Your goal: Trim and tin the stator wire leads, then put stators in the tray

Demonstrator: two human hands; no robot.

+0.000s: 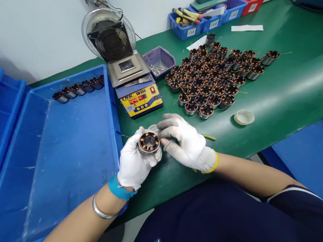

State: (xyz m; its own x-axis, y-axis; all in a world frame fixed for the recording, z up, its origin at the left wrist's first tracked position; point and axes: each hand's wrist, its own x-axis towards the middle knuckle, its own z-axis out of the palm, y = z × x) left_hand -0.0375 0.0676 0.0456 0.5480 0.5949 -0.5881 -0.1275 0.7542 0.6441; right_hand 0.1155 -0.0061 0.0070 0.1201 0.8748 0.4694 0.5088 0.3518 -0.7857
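Note:
Wrapped around a motor stator with copper coils in a round metal housing is my left hand, in a white glove. The stator's open face points up. My right hand, also gloved, has its thumb and forefinger drawn together at the stator's right edge; whatever lies between those fingertips is too small to make out. Its other fingers reach over a small round dish just behind the stator. A green stick-like tool lies partly hidden behind my right hand.
A soldering pot with a lit display stands behind my hands, a fume duct above it. Left is a blue tray holding a row of stators. Many stators crowd the bench at right, near a small cup.

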